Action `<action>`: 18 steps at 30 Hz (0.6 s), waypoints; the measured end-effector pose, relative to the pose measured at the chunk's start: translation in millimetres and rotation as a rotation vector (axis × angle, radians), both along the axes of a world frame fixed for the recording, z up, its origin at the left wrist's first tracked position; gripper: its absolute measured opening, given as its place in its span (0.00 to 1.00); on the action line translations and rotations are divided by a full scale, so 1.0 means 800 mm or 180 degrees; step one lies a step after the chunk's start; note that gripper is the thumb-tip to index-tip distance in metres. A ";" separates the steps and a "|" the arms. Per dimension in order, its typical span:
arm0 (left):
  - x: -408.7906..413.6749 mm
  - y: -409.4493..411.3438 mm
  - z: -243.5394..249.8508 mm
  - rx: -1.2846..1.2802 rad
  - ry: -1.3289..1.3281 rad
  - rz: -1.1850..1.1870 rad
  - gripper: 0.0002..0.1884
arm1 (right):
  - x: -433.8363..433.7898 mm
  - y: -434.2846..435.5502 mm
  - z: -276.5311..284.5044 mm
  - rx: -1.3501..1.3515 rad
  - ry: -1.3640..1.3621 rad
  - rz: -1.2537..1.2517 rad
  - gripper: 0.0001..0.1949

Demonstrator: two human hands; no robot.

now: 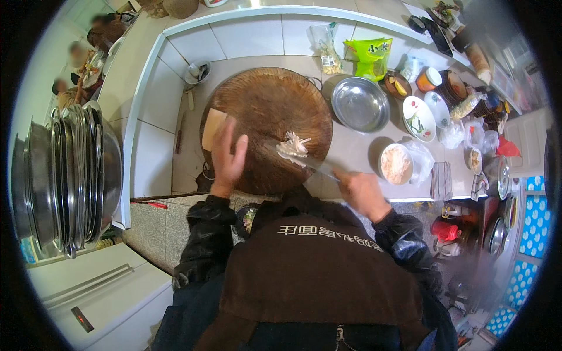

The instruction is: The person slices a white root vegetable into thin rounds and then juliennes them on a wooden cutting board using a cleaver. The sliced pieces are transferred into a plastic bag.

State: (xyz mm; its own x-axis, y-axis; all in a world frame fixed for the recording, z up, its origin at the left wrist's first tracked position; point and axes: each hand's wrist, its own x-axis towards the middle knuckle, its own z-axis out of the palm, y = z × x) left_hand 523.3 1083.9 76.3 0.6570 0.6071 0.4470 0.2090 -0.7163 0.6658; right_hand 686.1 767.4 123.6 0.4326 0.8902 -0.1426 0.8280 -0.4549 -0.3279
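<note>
A large round wooden chopping block point(272, 101) lies on the counter before me. My right hand point(363, 192) grips a knife point(322, 167), its blade seen nearly edge-on and reaching left over the block. At the blade's far end sits a small heap of pale, thin-cut strips point(295, 145); what food they are I cannot tell. My left hand point(227, 160) is raised over the block's left side, thumb apart from the fingers, holding nothing. Beside its fingertips is a flat tan rectangular piece point(214, 127), partly covered by the hand; whether they touch is unclear.
Right of the block stand a steel bowl point(361, 105), a bowl of pale shreds point(396, 164) and a floral bowl point(419, 119). Behind are a green packet point(369, 57) and a clear bag point(329, 50). Stacked metal pans point(72, 175) stand far left. People point(72, 90) sit beyond the ledge.
</note>
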 end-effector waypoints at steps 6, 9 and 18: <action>0.042 -0.072 0.027 0.0634 0.1322 -0.2095 0.42 | 0.027 -0.005 -0.016 0.0671 -0.0961 0.0104 0.18; 0.063 -0.111 0.001 0.0934 0.1386 -0.2496 0.49 | 0.031 -0.006 -0.012 0.0820 -0.1205 0.0125 0.18; 0.063 -0.049 -0.083 -0.0017 0.0547 -0.1435 0.39 | 0.076 -0.111 0.004 0.0819 -0.0180 -0.0795 0.08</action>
